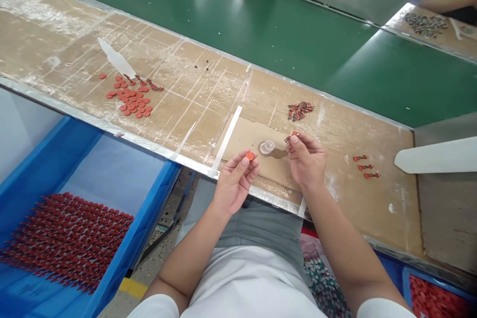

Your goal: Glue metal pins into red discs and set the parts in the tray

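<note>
**Left grip (234, 181) and right grip (306, 161) pinch small parts above the desk's (186, 94) near edge.**

The left grip, nearly closed, holds an orange-red disc (250, 156); the right holds a slim red-and-dark part (292, 135). A blue tray (154, 194) of ranked red parts sits below the near-left edge. Between the hands, a clear round piece (267, 147) lies on a cardboard sheet (242, 139). Beyond, a bundle of red-and-dark parts (300, 111) lies mid-desk, with a pile of orange-red discs (130, 97) toward the far left.

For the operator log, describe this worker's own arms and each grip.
Each grip is a bare hand, the left hand and the right hand, with no glove, ring or watch visible. The forearms are bare, with no cables or markings. A white left sleeve and white right sleeve show at the frame's bottom.
</note>
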Tool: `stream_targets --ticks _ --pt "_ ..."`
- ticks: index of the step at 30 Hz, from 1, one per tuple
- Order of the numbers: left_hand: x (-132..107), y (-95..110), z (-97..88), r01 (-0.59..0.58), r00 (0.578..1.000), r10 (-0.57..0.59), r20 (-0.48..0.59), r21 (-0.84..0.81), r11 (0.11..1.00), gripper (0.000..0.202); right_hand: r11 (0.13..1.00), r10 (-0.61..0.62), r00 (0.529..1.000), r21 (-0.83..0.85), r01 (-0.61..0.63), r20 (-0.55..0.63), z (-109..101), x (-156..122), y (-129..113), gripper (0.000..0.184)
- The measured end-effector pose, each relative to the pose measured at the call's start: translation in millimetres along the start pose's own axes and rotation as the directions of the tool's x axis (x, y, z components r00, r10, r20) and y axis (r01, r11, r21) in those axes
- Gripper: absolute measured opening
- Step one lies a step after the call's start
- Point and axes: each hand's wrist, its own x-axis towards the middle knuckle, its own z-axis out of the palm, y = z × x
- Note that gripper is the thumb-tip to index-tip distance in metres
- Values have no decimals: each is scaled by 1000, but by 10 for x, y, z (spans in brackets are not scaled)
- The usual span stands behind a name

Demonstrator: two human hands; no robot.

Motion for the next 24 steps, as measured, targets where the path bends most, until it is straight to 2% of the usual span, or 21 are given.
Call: stream_targets --ticks 3,5,7,10,13,19,24 --pt "-61 -34 66 32 999 -32 3 7 999 17 973 189 982 131 -190 18 20 -120 -177 24" --pt "-111 -55 111 54 999 -54 9 10 999 17 946 269 962 176 -272 41 30 -232 -270 23" --pt "-164 -70 153 74 997 -74 15 16 997 18 927 309 946 194 -322 93 43 -349 -331 21" --pt "-234 -80 201 95 995 -96 36 21 995 19 930 300 936 162 -330 183 72 -503 -387 16" --pt "-286 -82 216 101 992 -102 72 13 995 20 955 238 950 131 -267 202 104 -629 -431 14" --pt "-350 -92 189 84 991 -87 102 25 996 20 999 31 992 -19 -29 123 129 -829 -463 22" --pt "-364 -109 173 71 991 -75 107 45 996 19 963 -170 980 -192 188 106 139 -878 -469 26"
